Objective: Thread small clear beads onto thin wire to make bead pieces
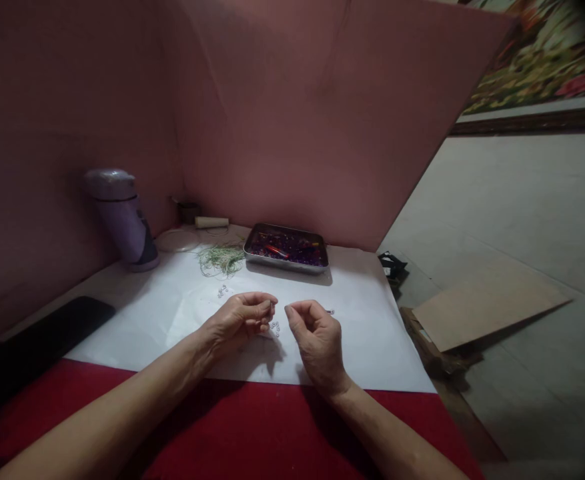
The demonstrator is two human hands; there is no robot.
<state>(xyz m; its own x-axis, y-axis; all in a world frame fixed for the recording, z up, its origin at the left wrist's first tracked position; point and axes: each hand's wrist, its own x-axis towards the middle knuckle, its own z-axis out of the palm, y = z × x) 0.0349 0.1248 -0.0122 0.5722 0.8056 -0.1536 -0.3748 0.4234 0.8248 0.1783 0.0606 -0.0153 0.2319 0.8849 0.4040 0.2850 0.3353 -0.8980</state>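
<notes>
Above the white paper [372,353], my left hand [239,319] is closed in a pinch, thumb against the fingers. A tiny item may be at its fingertips, too small to name. Just to the right, my right hand [319,337] is also pinched, its fingertips a short gap from the left ones. Whatever it holds, if anything, cannot be made out. Small clear beads [275,328] lie on the paper between the hands, and a few more beads [222,291] lie beyond my left hand. A small dark-tipped thing [330,312] shows partly behind my right hand.
Behind the hands stands a metal tray [292,264] of dark purple beads with a red tool [277,251] in it. Left of it lie tangled pale green threads [221,260] and a wooden-looking roll [212,222]. A purple flask [125,223] and black phone-like slab [79,317] are at left.
</notes>
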